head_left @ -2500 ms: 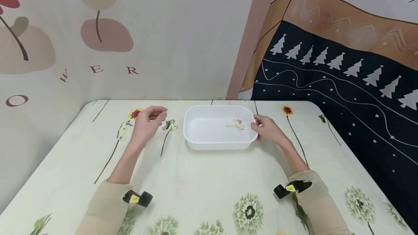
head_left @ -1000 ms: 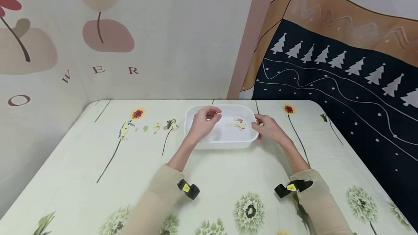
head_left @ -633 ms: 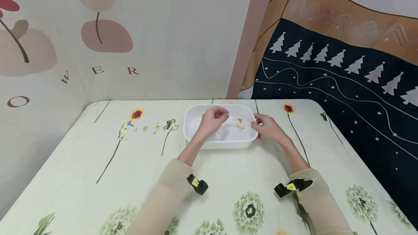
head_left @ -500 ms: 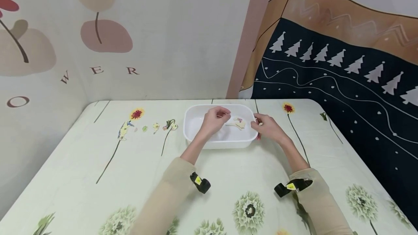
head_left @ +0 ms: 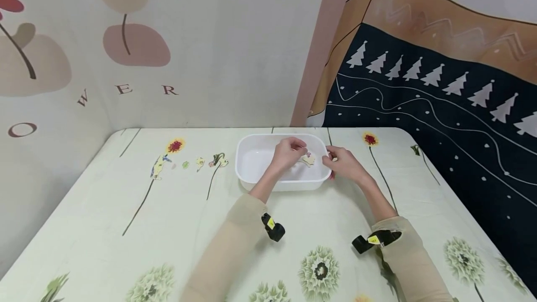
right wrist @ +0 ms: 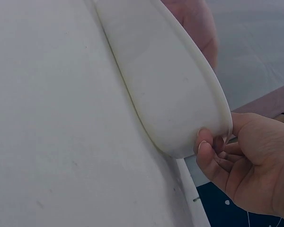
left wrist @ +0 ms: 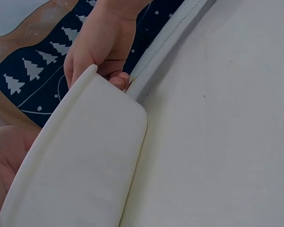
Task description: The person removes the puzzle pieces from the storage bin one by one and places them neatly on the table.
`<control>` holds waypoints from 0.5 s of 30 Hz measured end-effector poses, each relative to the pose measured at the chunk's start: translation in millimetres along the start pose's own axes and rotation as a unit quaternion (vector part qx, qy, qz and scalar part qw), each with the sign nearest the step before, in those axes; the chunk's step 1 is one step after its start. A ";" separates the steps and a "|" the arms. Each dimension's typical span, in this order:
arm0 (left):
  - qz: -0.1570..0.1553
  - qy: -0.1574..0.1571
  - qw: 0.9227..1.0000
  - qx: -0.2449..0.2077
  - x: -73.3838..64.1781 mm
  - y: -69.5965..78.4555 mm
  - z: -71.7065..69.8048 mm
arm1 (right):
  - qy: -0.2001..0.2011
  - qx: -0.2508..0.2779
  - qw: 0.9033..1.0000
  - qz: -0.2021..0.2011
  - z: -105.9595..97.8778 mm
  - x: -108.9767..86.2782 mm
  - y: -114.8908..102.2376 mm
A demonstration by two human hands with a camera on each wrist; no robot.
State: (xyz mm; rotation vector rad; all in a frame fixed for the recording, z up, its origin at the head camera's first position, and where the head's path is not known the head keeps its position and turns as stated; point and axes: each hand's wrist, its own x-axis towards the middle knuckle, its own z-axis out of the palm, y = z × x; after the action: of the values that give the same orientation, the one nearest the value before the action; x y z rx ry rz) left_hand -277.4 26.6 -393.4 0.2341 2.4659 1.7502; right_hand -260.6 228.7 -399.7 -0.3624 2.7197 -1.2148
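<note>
A white plastic tray (head_left: 256, 164) stands near the back of the table. My right hand (head_left: 346, 164) grips its right end, thumb at the rim and fingers curled under it, as the right wrist view shows. My left hand (head_left: 287, 155) is inside the tray, fingertips bent together beside small flat cream cutout pieces (head_left: 308, 159), one with a pink mark. It covers part of these pieces, and whether it pinches one cannot be seen. In the left wrist view the tray wall (left wrist: 90, 156) hides the left fingertips.
Left of the tray, small flat pieces lie in a row: a blue-and-yellow figure (head_left: 157, 168), a green piece (head_left: 185, 165), a yellow one (head_left: 200, 163) and a pale piece (head_left: 223, 162). The flower-printed cloth (head_left: 251, 227) covers the table. Walls stand behind it.
My left hand has moved right from above the small pieces on the table, across the tray, to the cutout pieces in it. My right hand has stayed on the tray's end.
</note>
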 end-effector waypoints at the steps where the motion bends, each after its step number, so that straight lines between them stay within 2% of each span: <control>1: -0.002 0.000 1.000 0.002 1.5 0.3 2.2 | 0.001 -0.001 1.000 -0.001 0.1 0.2 0.2; 8: -0.028 -0.006 0.999 0.035 10.7 0.6 16.0 | 0.001 0.003 1.000 0.001 1.9 0.4 -0.3; 11: -0.041 -0.017 0.997 0.059 12.2 0.6 19.1 | 0.000 0.011 1.000 0.001 2.1 0.1 -1.0; 15: -0.043 -0.030 0.995 0.088 13.2 -0.5 20.7 | 0.002 0.012 1.000 0.002 0.7 -0.7 -1.2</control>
State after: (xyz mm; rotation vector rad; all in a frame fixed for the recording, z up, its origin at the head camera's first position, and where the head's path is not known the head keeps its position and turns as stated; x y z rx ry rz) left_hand -286.7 48.1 -400.6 0.1895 2.5487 1.4730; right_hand -259.6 227.7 -399.2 -0.3519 2.7045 -1.2485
